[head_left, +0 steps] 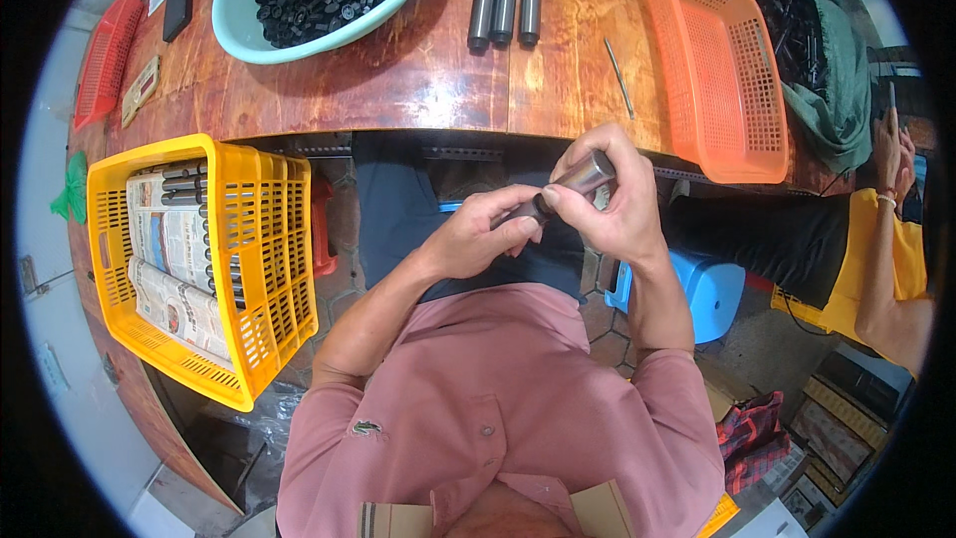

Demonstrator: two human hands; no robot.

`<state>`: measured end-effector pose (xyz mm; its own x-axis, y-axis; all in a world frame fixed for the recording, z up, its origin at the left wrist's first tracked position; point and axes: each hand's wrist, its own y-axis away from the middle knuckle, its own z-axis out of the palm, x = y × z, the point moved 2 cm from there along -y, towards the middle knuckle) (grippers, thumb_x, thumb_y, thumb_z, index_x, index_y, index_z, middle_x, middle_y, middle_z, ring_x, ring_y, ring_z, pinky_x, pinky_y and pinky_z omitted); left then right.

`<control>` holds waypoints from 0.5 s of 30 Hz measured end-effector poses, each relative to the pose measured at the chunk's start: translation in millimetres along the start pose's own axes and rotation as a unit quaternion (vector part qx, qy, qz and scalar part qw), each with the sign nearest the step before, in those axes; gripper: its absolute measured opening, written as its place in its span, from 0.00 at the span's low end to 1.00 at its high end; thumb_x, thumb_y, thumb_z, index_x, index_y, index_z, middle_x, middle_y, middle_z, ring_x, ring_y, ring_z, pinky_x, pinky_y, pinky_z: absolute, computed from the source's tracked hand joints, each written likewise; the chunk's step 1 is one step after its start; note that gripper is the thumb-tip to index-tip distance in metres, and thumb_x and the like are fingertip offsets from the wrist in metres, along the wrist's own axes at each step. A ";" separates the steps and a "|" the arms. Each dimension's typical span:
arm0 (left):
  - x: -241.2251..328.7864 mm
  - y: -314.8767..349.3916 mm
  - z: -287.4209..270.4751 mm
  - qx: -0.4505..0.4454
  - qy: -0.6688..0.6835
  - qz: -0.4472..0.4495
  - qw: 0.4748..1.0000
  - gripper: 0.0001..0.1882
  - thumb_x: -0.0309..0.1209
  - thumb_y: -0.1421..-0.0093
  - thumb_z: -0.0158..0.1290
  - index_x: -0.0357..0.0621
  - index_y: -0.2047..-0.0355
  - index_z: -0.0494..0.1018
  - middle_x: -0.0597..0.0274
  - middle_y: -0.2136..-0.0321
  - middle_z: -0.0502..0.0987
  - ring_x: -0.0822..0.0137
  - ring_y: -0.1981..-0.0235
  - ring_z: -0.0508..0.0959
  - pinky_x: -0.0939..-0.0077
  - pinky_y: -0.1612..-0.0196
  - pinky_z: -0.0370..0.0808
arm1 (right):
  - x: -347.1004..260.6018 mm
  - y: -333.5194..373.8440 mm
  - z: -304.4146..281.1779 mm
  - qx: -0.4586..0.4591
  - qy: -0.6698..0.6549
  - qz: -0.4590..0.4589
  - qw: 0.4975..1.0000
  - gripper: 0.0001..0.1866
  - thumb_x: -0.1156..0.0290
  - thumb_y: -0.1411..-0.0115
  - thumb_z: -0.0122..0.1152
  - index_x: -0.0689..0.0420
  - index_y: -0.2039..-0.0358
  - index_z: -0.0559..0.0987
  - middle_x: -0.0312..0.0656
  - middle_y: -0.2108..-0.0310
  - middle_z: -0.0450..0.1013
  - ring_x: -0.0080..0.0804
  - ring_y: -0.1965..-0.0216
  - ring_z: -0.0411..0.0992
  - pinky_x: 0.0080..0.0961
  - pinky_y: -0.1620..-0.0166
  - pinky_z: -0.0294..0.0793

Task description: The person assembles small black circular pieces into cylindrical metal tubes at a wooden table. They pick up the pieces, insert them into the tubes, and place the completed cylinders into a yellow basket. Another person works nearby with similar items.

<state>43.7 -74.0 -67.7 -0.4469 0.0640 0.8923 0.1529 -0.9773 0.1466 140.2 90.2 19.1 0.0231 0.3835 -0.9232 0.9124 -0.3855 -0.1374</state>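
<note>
Over my lap, my right hand (619, 201) is closed around a grey metal tube (586, 175), its thumb pressed near the lower end. My left hand (482, 229) pinches a dark cylindrical piece (518, 214) that lines up with the tube. The two meet between my thumbs; whether they are one part or two joined ones, I cannot tell. On the table's near half, three similar metal tubes (505, 2) with dark ends lie side by side. A thin metal rod (619, 78) rests to the right of them.
A pale green basin (231, 15) of small black parts stands far left on the wooden table (418, 90). An orange basket (719, 60) sits at its right edge. To my left, a yellow crate (274, 269) holds newspaper and tubes. Another person's arm (881, 239) shows at right, near a blue stool (702, 294).
</note>
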 end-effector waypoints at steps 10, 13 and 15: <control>1.4 -1.0 7.2 -0.015 0.023 0.001 1.000 0.19 0.34 0.29 0.51 0.37 0.43 0.71 0.68 0.68 0.75 0.79 0.73 0.70 0.81 0.69 0.71 | 3.4 -4.1 18.4 0.035 -0.425 -0.034 0.904 0.23 0.62 0.26 0.51 0.64 0.77 0.75 0.48 0.74 0.74 0.37 0.71 0.79 0.26 0.69 0.76; 4.2 1.9 7.4 -0.016 0.005 0.000 1.000 0.18 0.35 0.29 0.52 0.36 0.44 0.71 0.64 0.67 0.76 0.77 0.73 0.70 0.81 0.68 0.71 | -2.9 -5.8 26.7 0.069 -0.466 -0.007 0.882 0.28 0.57 0.24 0.47 0.59 0.82 0.68 0.43 0.82 0.66 0.36 0.79 0.71 0.27 0.75 0.70; 5.9 3.9 8.1 -0.013 0.001 0.001 1.000 0.18 0.35 0.29 0.52 0.35 0.45 0.71 0.63 0.66 0.76 0.77 0.72 0.70 0.81 0.67 0.71 | -4.2 -5.5 30.9 0.101 -0.463 0.008 0.880 0.29 0.56 0.23 0.42 0.54 0.84 0.63 0.39 0.85 0.61 0.33 0.84 0.64 0.27 0.79 0.65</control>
<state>48.8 -75.8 -58.5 -0.4475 0.0618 0.8922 0.1308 -0.9824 0.1336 122.4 64.8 12.7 -0.3936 -0.4361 -0.8092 0.8217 -0.5617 -0.0970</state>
